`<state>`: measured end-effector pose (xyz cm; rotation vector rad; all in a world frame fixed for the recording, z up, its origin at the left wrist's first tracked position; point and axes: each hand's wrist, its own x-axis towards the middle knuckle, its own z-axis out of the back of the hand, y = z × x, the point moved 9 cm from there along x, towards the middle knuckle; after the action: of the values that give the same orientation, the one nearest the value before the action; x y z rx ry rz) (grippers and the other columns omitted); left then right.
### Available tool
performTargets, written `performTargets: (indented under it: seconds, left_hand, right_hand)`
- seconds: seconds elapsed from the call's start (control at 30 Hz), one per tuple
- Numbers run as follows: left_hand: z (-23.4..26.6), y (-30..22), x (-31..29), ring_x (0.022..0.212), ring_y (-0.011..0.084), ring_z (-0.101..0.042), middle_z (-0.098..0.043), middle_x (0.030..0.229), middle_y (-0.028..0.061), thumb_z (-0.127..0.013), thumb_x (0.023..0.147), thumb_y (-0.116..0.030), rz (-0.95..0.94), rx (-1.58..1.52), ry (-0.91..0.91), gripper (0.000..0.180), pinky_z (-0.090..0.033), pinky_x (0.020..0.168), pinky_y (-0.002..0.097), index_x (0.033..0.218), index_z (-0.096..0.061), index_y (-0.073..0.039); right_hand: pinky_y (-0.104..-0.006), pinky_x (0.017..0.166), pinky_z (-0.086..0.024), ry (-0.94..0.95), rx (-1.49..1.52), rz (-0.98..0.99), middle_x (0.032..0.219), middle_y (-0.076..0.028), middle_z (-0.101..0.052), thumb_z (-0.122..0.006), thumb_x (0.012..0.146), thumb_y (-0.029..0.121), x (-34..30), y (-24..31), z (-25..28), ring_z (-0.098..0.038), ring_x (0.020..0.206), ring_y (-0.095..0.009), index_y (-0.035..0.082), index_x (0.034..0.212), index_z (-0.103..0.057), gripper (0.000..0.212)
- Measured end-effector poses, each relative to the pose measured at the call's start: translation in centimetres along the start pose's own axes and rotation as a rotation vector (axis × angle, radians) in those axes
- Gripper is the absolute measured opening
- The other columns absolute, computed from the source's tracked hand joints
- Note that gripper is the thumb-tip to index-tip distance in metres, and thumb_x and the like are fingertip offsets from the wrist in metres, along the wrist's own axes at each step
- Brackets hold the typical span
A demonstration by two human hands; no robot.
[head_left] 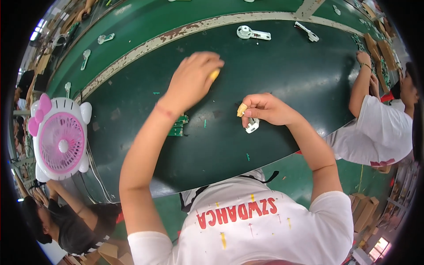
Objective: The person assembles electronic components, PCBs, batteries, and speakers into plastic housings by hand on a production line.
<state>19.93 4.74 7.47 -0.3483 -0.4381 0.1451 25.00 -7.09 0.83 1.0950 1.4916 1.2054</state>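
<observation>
Over the dark green worktable (190, 163), my left hand (190, 81) reaches toward the far side, slightly blurred. Its thumb stands apart from the bent fingers and wears a yellow cover; nothing shows in its grasp. Closer to me, my right hand (271, 109) pinches a small white plastic part (252, 126), partly hidden by the fingers. A pale yellow cover (241, 110) sits on one fingertip of that hand. Several green circuit boards (176, 131) lie beside my left forearm, partly behind it. A thin green strip (205, 123) rests between my hands.
At the far edge lie a white round-headed handle part (252, 33) and another white part (308, 32). Beyond a worn rail (176, 31) runs a green belt with white pieces. A pink-white fan (62, 137) stands left. Co-workers sit at both sides.
</observation>
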Motion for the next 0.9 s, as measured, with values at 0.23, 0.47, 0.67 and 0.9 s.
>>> performTargets:
  seconds: [0.23,0.47,0.67,0.9]
  left_hand:
    - [5.5,4.9,2.1,0.095,0.0265,-0.058,-0.062,0.104,0.0106,-0.055,0.082,-0.009,0.196,-0.036,-0.074,0.023,-0.045,0.083,0.0308,0.104,-0.061,-0.007]
    - [3.9,1.5,-10.2,0.086,0.0239,-0.054,-0.059,0.091,0.0048,-0.063,0.072,-0.005,0.19,-0.011,0.203,0.024,-0.044,0.077,0.0332,0.096,-0.064,-0.007]
    - [3.6,0.3,-11.9,0.088,0.0208,-0.052,-0.056,0.094,0.0005,-0.066,0.068,-0.007,0.201,0.185,0.124,0.029,-0.04,0.077,0.0303,0.096,-0.063,-0.011]
    - [5.6,1.9,-13.6,0.087,0.0187,-0.053,-0.057,0.091,0.0002,-0.064,0.071,-0.003,0.258,0.045,-0.093,0.02,-0.041,0.076,0.0294,0.088,-0.06,-0.01]
  right_hand:
    - [-0.0214,0.062,-0.043,-0.104,0.046,-0.001,0.074,-0.002,-0.059,-0.051,0.09,0.008,-1.5,-0.1,1.3,-0.057,0.07,-0.008,0.004,0.087,-0.052,0.005]
    - [-0.0212,0.061,-0.043,-0.104,-0.067,-0.044,0.072,-0.002,-0.059,-0.052,0.087,0.009,-0.8,-0.3,0.9,-0.056,0.067,-0.008,0.004,0.085,-0.052,0.006]
    - [-0.0223,0.062,-0.043,-0.222,-0.083,-0.027,0.073,-0.005,-0.056,-0.05,0.086,0.01,-0.5,0.2,0.9,-0.055,0.065,-0.01,0.003,0.081,-0.05,0.008]
    - [-0.0224,0.061,-0.043,-0.251,-0.007,-0.039,0.072,-0.005,-0.056,-0.05,0.086,0.01,0.0,0.6,-2.8,-0.056,0.064,-0.011,0.004,0.082,-0.05,0.007]
